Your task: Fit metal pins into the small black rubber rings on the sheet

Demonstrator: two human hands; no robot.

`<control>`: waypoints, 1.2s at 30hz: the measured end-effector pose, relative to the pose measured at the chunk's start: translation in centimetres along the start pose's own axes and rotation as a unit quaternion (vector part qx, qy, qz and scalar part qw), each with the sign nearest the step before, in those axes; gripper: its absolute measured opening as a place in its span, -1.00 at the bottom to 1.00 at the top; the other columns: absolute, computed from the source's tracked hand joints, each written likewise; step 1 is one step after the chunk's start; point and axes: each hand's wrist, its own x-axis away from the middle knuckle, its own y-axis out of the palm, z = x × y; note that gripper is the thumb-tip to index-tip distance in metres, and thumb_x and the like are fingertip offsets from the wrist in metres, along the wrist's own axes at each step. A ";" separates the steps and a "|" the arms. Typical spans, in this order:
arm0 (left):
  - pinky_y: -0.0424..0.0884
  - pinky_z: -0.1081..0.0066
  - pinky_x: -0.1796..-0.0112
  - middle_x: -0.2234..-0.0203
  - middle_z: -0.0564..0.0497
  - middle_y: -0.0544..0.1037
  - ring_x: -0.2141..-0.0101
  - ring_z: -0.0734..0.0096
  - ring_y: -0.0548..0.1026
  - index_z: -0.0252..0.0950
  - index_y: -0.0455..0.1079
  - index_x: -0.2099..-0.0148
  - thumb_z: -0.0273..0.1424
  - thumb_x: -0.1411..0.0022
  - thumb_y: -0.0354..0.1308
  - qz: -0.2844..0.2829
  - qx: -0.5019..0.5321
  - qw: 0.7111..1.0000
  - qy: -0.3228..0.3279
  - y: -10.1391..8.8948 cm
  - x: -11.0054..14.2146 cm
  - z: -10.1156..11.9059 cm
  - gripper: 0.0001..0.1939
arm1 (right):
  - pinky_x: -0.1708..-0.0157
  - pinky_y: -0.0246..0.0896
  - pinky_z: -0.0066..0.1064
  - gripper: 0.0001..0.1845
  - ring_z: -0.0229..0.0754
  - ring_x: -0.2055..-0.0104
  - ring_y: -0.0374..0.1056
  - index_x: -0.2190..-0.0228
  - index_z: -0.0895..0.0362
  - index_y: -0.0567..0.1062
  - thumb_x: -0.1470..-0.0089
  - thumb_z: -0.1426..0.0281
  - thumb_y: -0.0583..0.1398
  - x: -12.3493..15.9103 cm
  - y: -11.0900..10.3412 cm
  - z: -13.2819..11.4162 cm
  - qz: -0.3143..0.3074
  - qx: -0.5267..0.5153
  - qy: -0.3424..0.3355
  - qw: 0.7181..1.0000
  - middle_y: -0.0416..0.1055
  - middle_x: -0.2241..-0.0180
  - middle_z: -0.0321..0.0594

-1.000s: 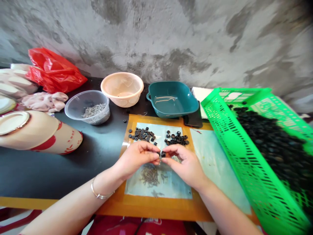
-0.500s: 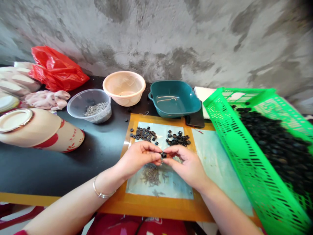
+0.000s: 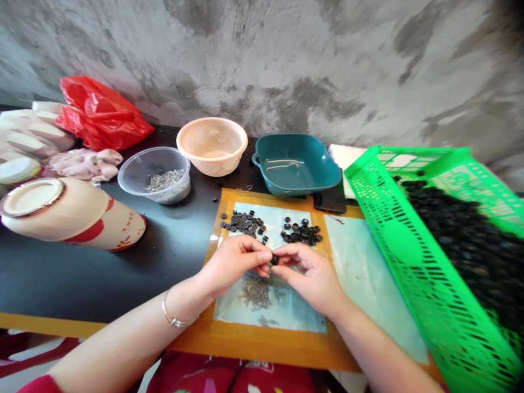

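Between both hands, over the light blue sheet [image 3: 305, 316], is a small black round part [image 3: 275, 260]. My right hand [image 3: 313, 273] pinches it between thumb and forefinger. From the other side my left hand [image 3: 237, 259] presses thumb and fingers together against the part; whether it also holds a smaller piece is hidden. Below the hands lies a pile of small metal pins or screws [image 3: 257, 292]. Behind my left hand are loose black ring-shaped pieces [image 3: 244, 221]. Behind my right hand sits a heap of black round parts [image 3: 302, 233].
A green basket [image 3: 401, 256] of black parts stands right. At the back are a teal basin [image 3: 297, 164], a pink bowl [image 3: 213, 147] and a clear bowl [image 3: 153, 169] with metal pieces. A large cream flask [image 3: 73, 213] and a red bag [image 3: 104, 112] are left.
The view has shifted slightly. My left thumb has moved up along the black part and the left fingers have curled beneath. My right hand keeps its pinch.
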 end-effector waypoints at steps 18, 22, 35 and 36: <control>0.32 0.51 0.41 0.54 0.03 0.54 0.50 0.54 0.40 -0.35 0.58 0.44 -0.33 -0.02 0.36 -0.005 0.006 0.999 0.035 0.1 0.0 -0.3 -0.84 | 0.33 0.40 -0.42 -0.89 -0.21 0.34 0.52 0.26 0.05 0.46 -0.11 0.42 0.24 0.4 0.1 1.2 0.016 0.101 -0.055 0.993 0.57 0.35 -0.29; 0.35 0.49 0.36 0.52 0.00 0.56 0.47 0.51 0.43 -0.36 0.59 0.42 -0.27 0.05 0.42 -0.026 0.096 0.995 -0.014 0.3 0.0 -0.9 -0.76 | 0.38 0.36 -0.43 -0.91 -0.23 0.40 0.46 0.34 0.06 0.46 -0.07 0.39 0.28 0.2 0.4 1.1 0.049 0.109 -0.101 0.988 0.51 0.42 -0.32; 0.40 0.47 0.33 0.55 -0.01 0.56 0.50 0.52 0.46 -0.40 0.53 0.47 -0.29 0.09 0.46 -0.046 0.175 0.983 -0.041 0.5 0.2 -1.3 -0.73 | 0.23 0.31 -0.35 -0.70 -0.19 0.25 0.37 0.08 -0.01 0.49 -0.13 0.46 0.25 -0.4 0.3 0.5 0.003 0.145 -0.183 0.972 0.42 0.30 -0.25; 0.40 0.47 0.34 0.57 0.00 0.56 0.51 0.52 0.46 -0.40 0.52 0.47 -0.28 0.09 0.46 -0.045 0.174 0.983 -0.044 0.5 0.2 -1.4 -0.72 | 0.25 0.30 -0.35 -0.70 -0.19 0.27 0.36 0.08 0.00 0.51 -0.13 0.45 0.25 -0.4 0.2 0.4 0.008 0.149 -0.194 0.969 0.40 0.32 -0.25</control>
